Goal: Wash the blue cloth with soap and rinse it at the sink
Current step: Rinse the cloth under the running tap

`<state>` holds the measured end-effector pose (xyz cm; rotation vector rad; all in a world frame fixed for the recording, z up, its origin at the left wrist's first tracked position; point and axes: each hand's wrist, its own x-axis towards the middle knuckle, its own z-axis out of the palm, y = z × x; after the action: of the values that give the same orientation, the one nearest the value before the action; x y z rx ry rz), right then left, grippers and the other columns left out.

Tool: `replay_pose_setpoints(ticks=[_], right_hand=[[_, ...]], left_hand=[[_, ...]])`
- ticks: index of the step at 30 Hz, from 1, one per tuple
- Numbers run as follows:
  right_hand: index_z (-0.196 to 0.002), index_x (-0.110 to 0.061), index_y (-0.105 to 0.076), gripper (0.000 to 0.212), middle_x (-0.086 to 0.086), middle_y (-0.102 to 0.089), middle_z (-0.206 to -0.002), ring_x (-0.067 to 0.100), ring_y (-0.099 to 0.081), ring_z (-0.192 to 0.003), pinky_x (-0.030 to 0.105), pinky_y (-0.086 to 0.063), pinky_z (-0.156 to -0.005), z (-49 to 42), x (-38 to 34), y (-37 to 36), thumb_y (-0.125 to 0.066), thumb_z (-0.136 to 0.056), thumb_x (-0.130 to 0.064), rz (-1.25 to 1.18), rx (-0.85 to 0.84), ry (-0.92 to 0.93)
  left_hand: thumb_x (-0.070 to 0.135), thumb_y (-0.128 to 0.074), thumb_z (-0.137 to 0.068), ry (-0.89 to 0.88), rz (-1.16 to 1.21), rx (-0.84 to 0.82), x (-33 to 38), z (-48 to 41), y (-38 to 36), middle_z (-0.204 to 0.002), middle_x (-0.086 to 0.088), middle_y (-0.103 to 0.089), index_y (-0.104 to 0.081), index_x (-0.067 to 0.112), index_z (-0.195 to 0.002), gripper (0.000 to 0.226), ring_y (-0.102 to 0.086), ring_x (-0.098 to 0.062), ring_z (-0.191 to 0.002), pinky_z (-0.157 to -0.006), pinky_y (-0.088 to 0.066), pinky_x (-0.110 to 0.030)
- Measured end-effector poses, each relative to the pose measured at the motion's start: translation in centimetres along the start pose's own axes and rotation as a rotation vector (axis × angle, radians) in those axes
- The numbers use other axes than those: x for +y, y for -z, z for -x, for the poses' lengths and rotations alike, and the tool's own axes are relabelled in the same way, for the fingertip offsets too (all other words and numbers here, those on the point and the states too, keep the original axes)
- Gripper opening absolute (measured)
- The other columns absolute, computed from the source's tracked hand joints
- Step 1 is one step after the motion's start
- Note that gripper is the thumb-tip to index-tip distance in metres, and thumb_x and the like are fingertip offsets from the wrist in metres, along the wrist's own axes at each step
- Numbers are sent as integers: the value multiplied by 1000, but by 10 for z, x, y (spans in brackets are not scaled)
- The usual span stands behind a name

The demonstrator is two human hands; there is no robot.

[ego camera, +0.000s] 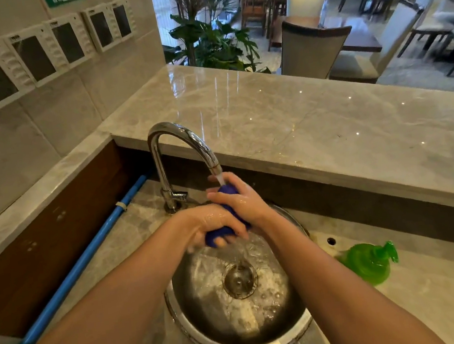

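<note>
The blue cloth (219, 234) is twisted into a tight roll over the round steel sink (280, 334). My left hand (212, 223) grips its near end and my right hand (240, 198) grips its far end, just under the spout. Water runs from the chrome faucet (176, 141) onto the cloth's top end and streams off the cloth into the drain (239, 280). White foam lies on the sink's bottom. A green soap pump bottle (372, 262) stands on the counter to the right of the sink.
A raised marble ledge (300, 123) runs behind the faucet. A blue pipe (82, 264) slants along the counter on the left. Wall control panels (34, 58) hang at upper left. Chairs, tables and plants fill the room beyond.
</note>
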<state>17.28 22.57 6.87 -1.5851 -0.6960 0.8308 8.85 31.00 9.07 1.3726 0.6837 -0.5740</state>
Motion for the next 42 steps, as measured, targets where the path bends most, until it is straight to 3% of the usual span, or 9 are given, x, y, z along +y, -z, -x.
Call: replay_pose_setpoints(ticks=[4, 8, 11, 13, 21, 26, 34, 38, 42], right_hand=[[-96, -10, -69, 18, 7, -75, -80, 22, -73, -83, 42, -58, -87, 1, 3, -10, -65, -93, -28, -99, 243, -62], [-84, -4, -61, 24, 7, -60, -62, 14, -61, -53, 29, -56, -58, -4, 2, -12, -57, -99, -22, -571, 484, -255], [-83, -6, -53, 22, 3, -43, -46, 13, -43, -35, 24, -45, -41, -4, -7, -10, -49, -103, -16, -945, 527, -401], [-85, -7, -53, 19, 1, -39, -45, 14, -38, -36, 29, -45, -47, -2, -8, -9, -48, -101, -16, -1022, 523, -463], [-68, -7, -48, 25, 5, -37, -55, 16, -35, -49, 31, -37, -53, -16, -17, -10, -39, -90, 1, -1106, 640, -488], [-73, -10, -53, 22, 1, -41, -57, 15, -42, -51, 31, -45, -53, -18, -16, -5, -53, -94, -12, -1164, 424, -491], [-120, -14, -67, 63, 13, -72, -117, 31, -68, -108, 49, -53, -96, -7, -2, 16, -70, -77, -60, -787, 147, -590], [-120, -20, -60, 51, 13, -68, -119, 33, -66, -107, 55, -53, -94, 5, 6, 19, -71, -81, -51, -692, 141, -517], [-117, -16, -60, 35, 11, -69, -110, 27, -67, -103, 48, -53, -98, 11, 5, 20, -71, -87, -32, -636, 130, -493]], left_hand=[[-3, -64, -71, -76, -150, 150, -1, 0, -7, -54, -4, -48, -56, 8, -88, 21, -41, -11, -42, -38, -30, -22], [12, -63, -63, -235, -287, 327, -7, -3, -12, -57, -10, -52, -47, 23, -128, 68, -40, -16, -38, -36, -32, -22], [20, -63, -66, -348, -335, 345, -11, 0, -13, -53, -6, -50, -59, 6, -96, 34, -41, -15, -38, -39, -32, -25], [21, -63, -78, -419, -340, 332, -13, 5, -14, -51, -2, -51, -56, 11, -75, 13, -43, -11, -38, -40, -32, -25], [62, -38, -93, -657, -468, 639, -17, 4, -14, -50, -4, -61, -60, 17, -54, 64, -58, -10, -47, -58, -47, -34], [54, -35, -96, -760, -612, 772, -12, 7, -18, -55, 4, -63, -68, 27, -88, 44, -61, -2, -51, -52, -43, -12], [25, -58, -94, -556, 53, 693, -6, -23, -22, -111, -10, -65, -57, 15, -117, 25, -63, -20, -96, -82, -51, -34], [24, -65, -89, -495, 318, 702, -8, -27, -18, -119, -7, -63, -55, 15, -129, 42, -62, -23, -104, -92, -52, -42], [24, -69, -86, -443, 448, 717, -10, -26, -14, -107, -10, -67, -62, 15, -108, 24, -65, -21, -89, -69, -54, -34]])
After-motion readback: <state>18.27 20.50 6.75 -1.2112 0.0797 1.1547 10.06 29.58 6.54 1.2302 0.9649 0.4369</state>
